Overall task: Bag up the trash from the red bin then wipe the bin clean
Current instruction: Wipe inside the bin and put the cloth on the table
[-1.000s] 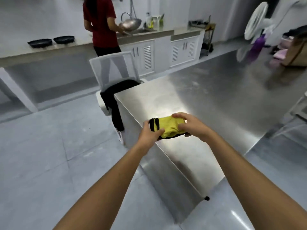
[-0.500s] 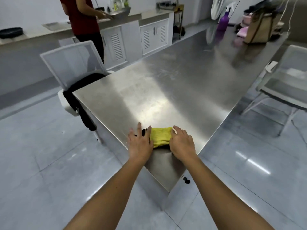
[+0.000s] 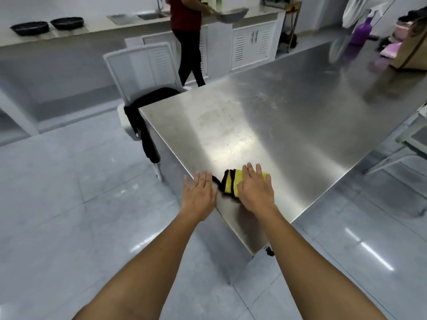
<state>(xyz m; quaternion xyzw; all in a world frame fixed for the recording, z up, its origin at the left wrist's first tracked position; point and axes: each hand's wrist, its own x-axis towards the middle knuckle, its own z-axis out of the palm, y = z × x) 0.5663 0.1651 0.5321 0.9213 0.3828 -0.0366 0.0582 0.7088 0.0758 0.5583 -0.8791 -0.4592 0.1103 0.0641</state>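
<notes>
The right hand (image 3: pixel 254 192) lay flat, fingers spread, on the folded yellow cloth (image 3: pixel 227 184); the left hand (image 3: pixel 199 192) hovered open beside it at the bench (image 3: pixel 277 116) edge.

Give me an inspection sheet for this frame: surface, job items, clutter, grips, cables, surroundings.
Surface: steel table, bare and shiny near the hands.
Job's things: folded yellow cloth with black trim lies flat near the table's corner; red bin and trash bag not in view.
Clutter: purple bottle and brown bag at the far end.
Grips: right hand flat on the cloth, fingers spread; left hand open at the table edge, holding nothing.
Cables: nothing seen.
Surroundings: white chair draped with black fabric; a person at the counter; grey tiled floor.
</notes>
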